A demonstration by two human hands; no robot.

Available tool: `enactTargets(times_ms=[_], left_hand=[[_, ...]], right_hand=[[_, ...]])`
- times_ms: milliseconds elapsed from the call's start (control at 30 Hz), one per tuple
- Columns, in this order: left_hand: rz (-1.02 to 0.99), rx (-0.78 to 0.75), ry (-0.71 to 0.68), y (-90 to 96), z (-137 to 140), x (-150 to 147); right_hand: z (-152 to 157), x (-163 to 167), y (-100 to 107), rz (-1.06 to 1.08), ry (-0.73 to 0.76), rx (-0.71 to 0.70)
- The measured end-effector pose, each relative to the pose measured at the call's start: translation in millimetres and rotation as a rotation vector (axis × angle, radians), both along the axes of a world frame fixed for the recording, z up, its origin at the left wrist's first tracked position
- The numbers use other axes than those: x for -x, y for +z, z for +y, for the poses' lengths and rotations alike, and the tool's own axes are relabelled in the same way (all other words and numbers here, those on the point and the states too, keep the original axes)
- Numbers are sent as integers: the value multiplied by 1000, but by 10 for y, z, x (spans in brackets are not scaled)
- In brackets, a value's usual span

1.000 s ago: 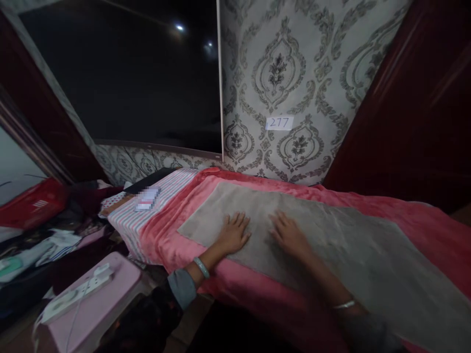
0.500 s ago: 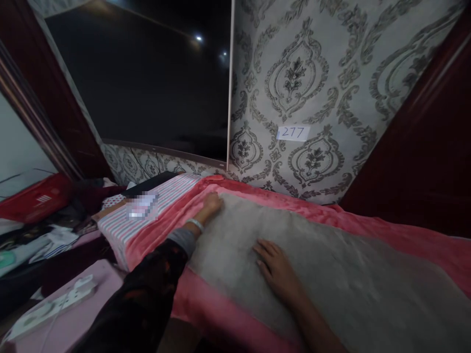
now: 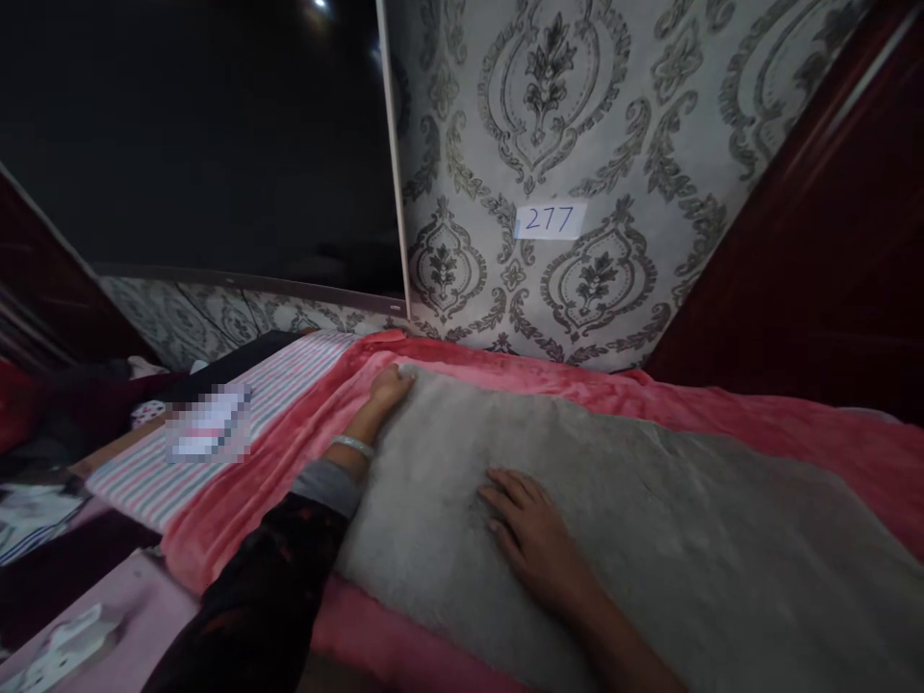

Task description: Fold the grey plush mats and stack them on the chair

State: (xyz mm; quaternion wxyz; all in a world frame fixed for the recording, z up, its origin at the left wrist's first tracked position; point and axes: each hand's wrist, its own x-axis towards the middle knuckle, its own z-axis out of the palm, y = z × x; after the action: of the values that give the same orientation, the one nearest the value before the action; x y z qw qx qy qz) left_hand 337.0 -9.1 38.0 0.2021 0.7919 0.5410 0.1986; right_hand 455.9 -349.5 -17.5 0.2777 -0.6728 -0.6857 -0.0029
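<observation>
A long grey plush cloth (image 3: 635,520) lies spread out flat over a pink-red fleece blanket (image 3: 223,515). At the cloth's far left corner, my left hand (image 3: 392,387) is closed, gripping the edge between thumb and fingers. A bracelet circles that wrist below a dark sleeve with a grey cuff. My right hand (image 3: 530,534) rests palm down on the middle of the grey cloth, its fingers stretched out and holding nothing.
Left of the blanket is a striped cloth (image 3: 137,481) with a blurred-out item on it. A power strip (image 3: 68,650) sits on a pink surface (image 3: 144,602). A large dark screen (image 3: 217,144) and a paper label (image 3: 550,220) reading 277 are on the patterned wall.
The view has shifted, so the screen and label sit further left and higher. Both hands stay at nearly the same spots on the grey cloth.
</observation>
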Motion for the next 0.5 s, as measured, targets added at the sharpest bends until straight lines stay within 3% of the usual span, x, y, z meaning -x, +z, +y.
enactTargets(times_ms=[167,267,400,500], left_hand=[[-191,-163,-68,34,6,59],[-217,-293,31,6,41,88],[78,-141,107,-44,30,70],[126,-97,117,21,-11,63]], right_hand=[[-12,12,58,-3,-11,39],[-18,20,87,-1,-19,69],[-13,23,114,20,-18,102],[2,14,143,37,-17,116]])
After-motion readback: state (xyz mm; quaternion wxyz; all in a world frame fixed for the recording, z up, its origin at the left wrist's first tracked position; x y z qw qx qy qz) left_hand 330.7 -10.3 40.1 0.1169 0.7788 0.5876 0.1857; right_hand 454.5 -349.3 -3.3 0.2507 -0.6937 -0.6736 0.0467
